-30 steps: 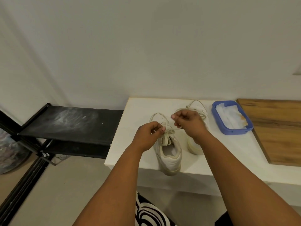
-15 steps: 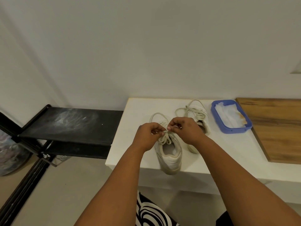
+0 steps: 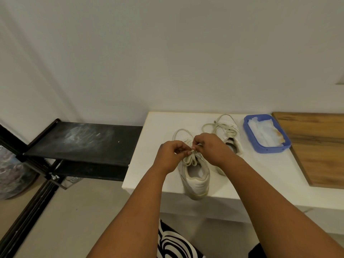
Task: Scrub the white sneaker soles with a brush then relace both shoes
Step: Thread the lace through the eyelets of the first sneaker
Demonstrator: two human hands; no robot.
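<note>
We see a white surface [image 3: 152, 138] carrying two sneakers: the near sneaker [image 3: 195, 175] overhangs its front edge, the far sneaker [image 3: 228, 133] at one o'clock, a blue tray [image 3: 268, 148] at three o'clock beyond.

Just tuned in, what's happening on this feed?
A person is working the lace of the near sneaker, which sits on the white table with its heel over the front edge. The left hand and right hand both pinch the lace above the tongue, apparently tying it. The second sneaker lies behind with loose laces, untouched. A blue tray sits to its right. No brush is visible.
</note>
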